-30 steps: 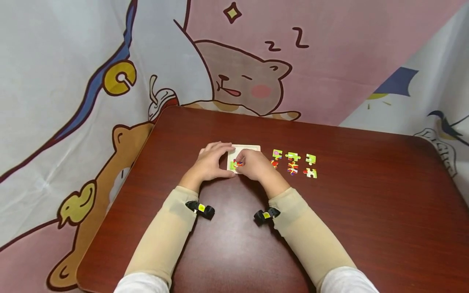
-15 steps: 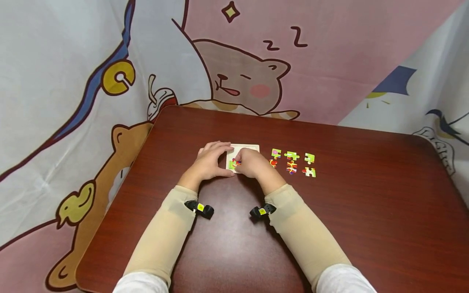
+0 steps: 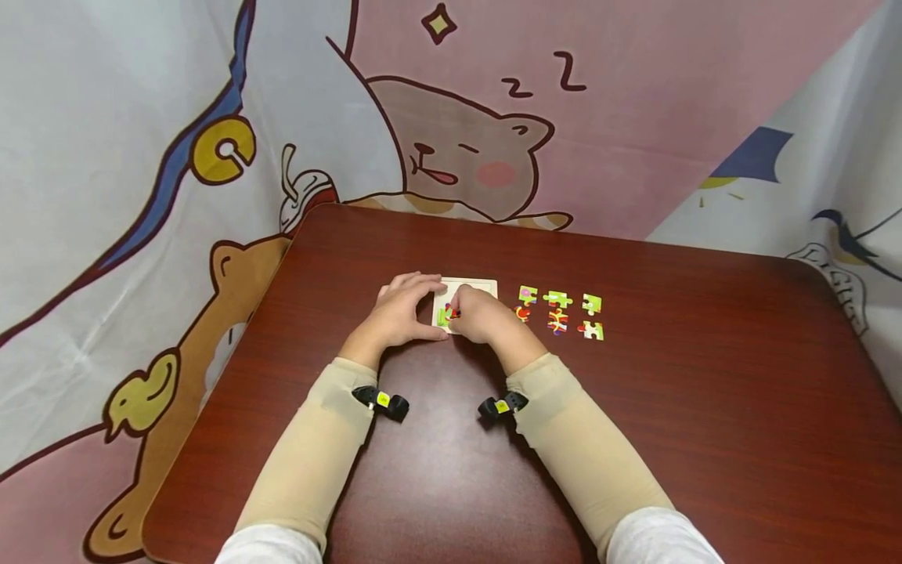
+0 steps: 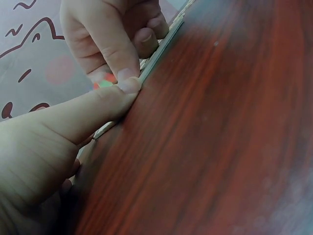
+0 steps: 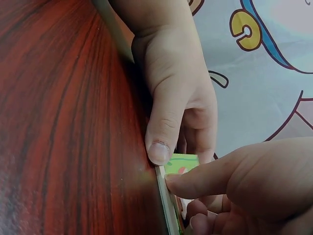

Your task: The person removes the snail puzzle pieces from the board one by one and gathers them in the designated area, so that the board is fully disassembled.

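Observation:
A small pale puzzle board lies on the table between both hands. My left hand grips its left side, thumb at the near edge and fingers at the far edge. In the right wrist view, a green puzzle piece sits in the board's near left corner, beside the left thumb. Over the board, my right hand pinches a red, multicoloured puzzle piece next to the green one. Its fingers hide much of that piece, and whether it lies flat cannot be seen.
Several loose puzzle pieces lie in two rows just right of the board, the nearest partly behind the right hand. The dark red wooden table reaches back to a printed cloth backdrop.
My right hand has shifted slightly left over the board, its fingers still at the red piece. The left hand keeps its hold. The whole head view has drifted a little.

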`<action>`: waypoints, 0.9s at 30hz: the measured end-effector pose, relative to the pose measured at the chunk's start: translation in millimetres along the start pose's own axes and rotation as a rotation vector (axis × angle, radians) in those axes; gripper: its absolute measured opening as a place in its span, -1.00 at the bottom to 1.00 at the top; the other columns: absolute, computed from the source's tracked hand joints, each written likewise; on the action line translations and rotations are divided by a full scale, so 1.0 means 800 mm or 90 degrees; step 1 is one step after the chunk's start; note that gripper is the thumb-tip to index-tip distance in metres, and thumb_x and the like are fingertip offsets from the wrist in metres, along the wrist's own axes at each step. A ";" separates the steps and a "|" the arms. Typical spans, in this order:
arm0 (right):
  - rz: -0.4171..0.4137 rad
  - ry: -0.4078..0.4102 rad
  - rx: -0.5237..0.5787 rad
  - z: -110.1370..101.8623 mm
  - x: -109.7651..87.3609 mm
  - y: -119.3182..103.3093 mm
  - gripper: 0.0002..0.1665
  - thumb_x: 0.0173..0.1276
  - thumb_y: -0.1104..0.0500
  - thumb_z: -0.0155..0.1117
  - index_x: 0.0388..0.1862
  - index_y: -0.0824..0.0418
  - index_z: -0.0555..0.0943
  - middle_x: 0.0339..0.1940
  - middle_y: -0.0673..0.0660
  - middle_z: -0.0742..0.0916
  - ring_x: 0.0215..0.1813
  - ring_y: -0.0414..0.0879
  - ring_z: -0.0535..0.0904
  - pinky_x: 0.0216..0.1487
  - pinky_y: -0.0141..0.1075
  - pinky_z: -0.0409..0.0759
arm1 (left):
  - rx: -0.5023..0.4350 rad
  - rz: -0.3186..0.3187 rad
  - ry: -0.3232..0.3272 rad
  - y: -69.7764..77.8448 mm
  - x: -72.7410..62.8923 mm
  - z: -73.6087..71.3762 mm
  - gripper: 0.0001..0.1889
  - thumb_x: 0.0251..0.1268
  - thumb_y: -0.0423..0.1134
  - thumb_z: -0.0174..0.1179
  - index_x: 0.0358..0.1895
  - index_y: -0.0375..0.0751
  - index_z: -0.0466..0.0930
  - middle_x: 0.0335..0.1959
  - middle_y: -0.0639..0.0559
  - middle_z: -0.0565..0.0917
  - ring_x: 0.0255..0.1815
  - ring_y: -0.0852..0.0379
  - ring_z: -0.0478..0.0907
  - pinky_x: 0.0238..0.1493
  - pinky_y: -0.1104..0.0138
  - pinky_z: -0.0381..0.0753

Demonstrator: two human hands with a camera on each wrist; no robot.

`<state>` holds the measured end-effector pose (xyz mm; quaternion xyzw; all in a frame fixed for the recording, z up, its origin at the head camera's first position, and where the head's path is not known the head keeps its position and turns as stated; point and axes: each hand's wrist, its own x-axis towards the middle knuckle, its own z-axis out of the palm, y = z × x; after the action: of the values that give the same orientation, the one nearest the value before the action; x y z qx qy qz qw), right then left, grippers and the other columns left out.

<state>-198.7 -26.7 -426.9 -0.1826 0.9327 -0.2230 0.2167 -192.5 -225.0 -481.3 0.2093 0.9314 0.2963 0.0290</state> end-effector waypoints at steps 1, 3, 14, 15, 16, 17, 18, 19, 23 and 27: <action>-0.005 0.001 -0.005 0.000 0.000 0.000 -0.77 0.35 0.28 0.41 -0.07 0.30 0.60 -0.17 0.18 0.72 -0.04 0.08 0.64 0.09 -0.09 0.58 | 0.000 0.001 0.001 0.000 0.000 0.000 -0.09 0.00 0.14 0.67 0.48 -0.02 0.55 0.60 0.08 0.42 0.67 -0.12 0.13 0.42 -0.09 0.21; -0.019 0.003 -0.020 0.001 -0.001 0.000 -0.85 0.35 0.27 0.41 -0.17 0.28 0.62 -0.24 0.15 0.71 -0.10 0.06 0.62 0.03 -0.10 0.58 | -0.003 0.004 0.005 0.000 0.000 0.000 -0.09 -0.01 0.14 0.68 0.48 -0.03 0.55 0.59 0.07 0.43 0.66 -0.13 0.14 0.42 -0.10 0.21; -0.032 0.036 -0.004 0.009 -0.007 0.003 -0.87 0.44 0.18 0.30 -0.21 0.25 0.66 -0.27 0.13 0.74 -0.20 0.02 0.61 -0.10 -0.12 0.56 | -0.005 0.008 0.002 0.000 0.001 0.000 -0.11 0.01 0.12 0.67 0.47 -0.03 0.56 0.60 0.07 0.42 0.67 -0.15 0.13 0.42 -0.13 0.20; -0.032 0.042 0.002 0.010 -0.007 0.003 -0.87 0.46 0.18 0.28 -0.21 0.24 0.66 -0.27 0.13 0.74 -0.19 0.03 0.61 -0.09 -0.12 0.56 | -0.007 0.009 0.003 0.000 0.001 0.000 -0.11 0.00 0.12 0.67 0.46 -0.04 0.57 0.60 0.06 0.42 0.67 -0.15 0.13 0.42 -0.14 0.20; -0.031 0.049 0.006 0.011 -0.007 0.004 -0.87 0.46 0.19 0.25 -0.20 0.24 0.66 -0.27 0.13 0.74 -0.18 0.04 0.61 -0.09 -0.11 0.56 | -0.009 0.008 0.003 0.000 0.001 0.000 -0.12 0.01 0.11 0.67 0.46 -0.04 0.57 0.60 0.06 0.42 0.66 -0.16 0.14 0.42 -0.14 0.20; -0.031 0.054 0.009 0.011 -0.007 0.005 -0.87 0.47 0.19 0.24 -0.20 0.24 0.66 -0.27 0.14 0.74 -0.18 0.04 0.61 -0.09 -0.10 0.56 | -0.009 0.009 0.004 0.000 0.001 0.001 -0.12 0.00 0.12 0.67 0.45 -0.04 0.57 0.60 0.06 0.42 0.66 -0.16 0.13 0.42 -0.15 0.20; -0.029 0.061 0.012 0.012 -0.007 0.005 -0.87 0.48 0.19 0.23 -0.18 0.23 0.66 -0.26 0.13 0.73 -0.16 0.04 0.61 -0.07 -0.10 0.56 | -0.009 0.008 0.003 0.000 0.001 0.001 -0.12 0.00 0.12 0.67 0.45 -0.04 0.57 0.60 0.06 0.42 0.66 -0.16 0.14 0.42 -0.15 0.20; -0.028 0.067 0.015 0.012 -0.008 0.007 -0.87 0.49 0.18 0.23 -0.17 0.22 0.65 -0.26 0.12 0.73 -0.15 0.05 0.62 -0.06 -0.10 0.56 | -0.008 0.007 0.003 -0.001 0.001 0.001 -0.12 0.00 0.12 0.67 0.45 -0.04 0.57 0.60 0.06 0.42 0.66 -0.16 0.14 0.41 -0.15 0.20; -0.039 0.099 0.033 0.012 -0.012 0.015 -0.87 0.49 0.15 0.27 -0.19 0.20 0.67 -0.31 0.08 0.72 -0.17 0.03 0.62 -0.06 -0.11 0.55 | -0.007 0.004 0.000 -0.001 0.001 0.002 -0.12 0.00 0.14 0.67 0.45 -0.04 0.57 0.60 0.05 0.42 0.66 -0.15 0.14 0.41 -0.14 0.21; -0.049 0.128 0.055 0.004 -0.022 0.026 -0.86 0.46 0.14 0.32 -0.29 0.17 0.68 -0.42 0.02 0.70 -0.29 -0.03 0.59 -0.17 -0.16 0.52 | -0.007 -0.002 -0.001 -0.002 0.001 0.002 -0.13 0.01 0.14 0.67 0.44 -0.01 0.58 0.61 0.07 0.41 0.67 -0.13 0.13 0.42 -0.14 0.19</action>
<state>-187.7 -2.7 -433.8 -0.1855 0.9315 -0.2885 0.1213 -193.3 -225.1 -483.0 0.2079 0.9300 0.3015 0.0316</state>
